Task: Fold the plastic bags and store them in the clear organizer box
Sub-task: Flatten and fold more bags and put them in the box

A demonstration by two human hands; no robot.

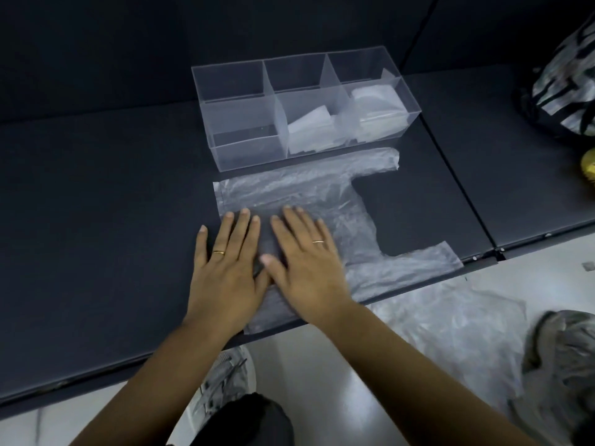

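Note:
A clear plastic bag [306,191] lies spread flat on the dark table, its two handles pointing right. My left hand [225,268] and my right hand [306,268] press side by side on the bag's left part, fingers straight and spread. Just behind the bag stands the clear organizer box [238,146] with several compartments. Folded bags sit in its front middle compartment [309,130] and its front right compartment [375,107]. The left compartments hold nothing I can see.
More clear plastic bags [450,333] lie on the light floor at the right, beside a grey shoe [560,342]. A patterned bag [566,82] sits at the table's far right. The table's front edge [128,365] runs just under my wrists.

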